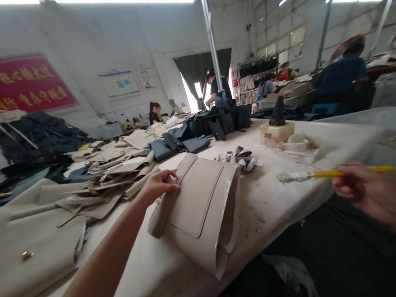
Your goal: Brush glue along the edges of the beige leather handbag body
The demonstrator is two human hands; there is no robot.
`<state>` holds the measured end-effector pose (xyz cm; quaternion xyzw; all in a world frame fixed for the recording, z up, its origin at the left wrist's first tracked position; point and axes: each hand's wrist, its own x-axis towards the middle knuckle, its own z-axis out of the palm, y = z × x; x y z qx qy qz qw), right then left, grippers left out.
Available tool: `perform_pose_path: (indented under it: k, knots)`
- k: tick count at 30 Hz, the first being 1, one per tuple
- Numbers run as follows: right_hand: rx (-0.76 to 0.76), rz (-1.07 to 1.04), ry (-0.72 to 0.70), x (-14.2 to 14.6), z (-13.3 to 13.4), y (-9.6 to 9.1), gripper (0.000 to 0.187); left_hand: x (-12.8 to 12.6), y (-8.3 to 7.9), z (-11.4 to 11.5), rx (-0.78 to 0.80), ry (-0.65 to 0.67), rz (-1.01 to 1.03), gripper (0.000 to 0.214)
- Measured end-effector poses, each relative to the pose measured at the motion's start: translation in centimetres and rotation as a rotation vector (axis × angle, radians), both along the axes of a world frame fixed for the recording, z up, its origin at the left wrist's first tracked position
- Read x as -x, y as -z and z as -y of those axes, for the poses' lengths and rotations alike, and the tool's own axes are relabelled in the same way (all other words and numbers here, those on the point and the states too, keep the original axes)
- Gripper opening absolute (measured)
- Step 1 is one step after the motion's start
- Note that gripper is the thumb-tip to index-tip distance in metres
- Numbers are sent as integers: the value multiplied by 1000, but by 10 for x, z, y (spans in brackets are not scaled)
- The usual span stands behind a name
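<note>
A beige bag piece (196,200) lies tilted on the covered table, its open edge turned to the right and streaked with something white and wet. My left hand (162,184) grips its folded upper-left edge, fingers on top. Out to the right, my right hand (353,182) is closed round the yellow handle of a brush (327,173). The brush's head is coated in whitish paste and points left, apart from the bag piece. Behind the brush sits a glue-smeared block (277,133) with a dark cone on it, beside a white roll (297,143).
Beige bag pieces (51,223) are heaped along the left. Dark blue bag pieces (181,144) and black bags lie further back. Crumpled scraps (239,158) rest behind the bag piece. The table's edge (285,225) runs along the right. Several people work in the background.
</note>
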<state>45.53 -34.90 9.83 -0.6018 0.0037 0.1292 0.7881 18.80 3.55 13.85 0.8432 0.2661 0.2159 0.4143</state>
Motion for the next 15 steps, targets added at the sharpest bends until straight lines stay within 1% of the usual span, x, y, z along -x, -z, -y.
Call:
perform_pose_path:
  k: [2,3,7,9,12,15]
  knots:
    - [5,-20,-83,17,-14,1,6,1,6,0,24,-13,19,45]
    - [18,-19,-132,25,-22,1,9,1,9,0,32,-15,30,45]
    - [122,180,-342,55,-51,-1,37,2,17,-3,49,-24,57,46]
    - [154,265,-433,67,-62,0,48,3,20,-4,59,-27,72,46]
    - [202,316,-534,79,-74,5,57,5,25,-4,52,-37,106,45]
    - [266,354,-592,86,-82,10,60,6,29,-4,48,-54,104,44]
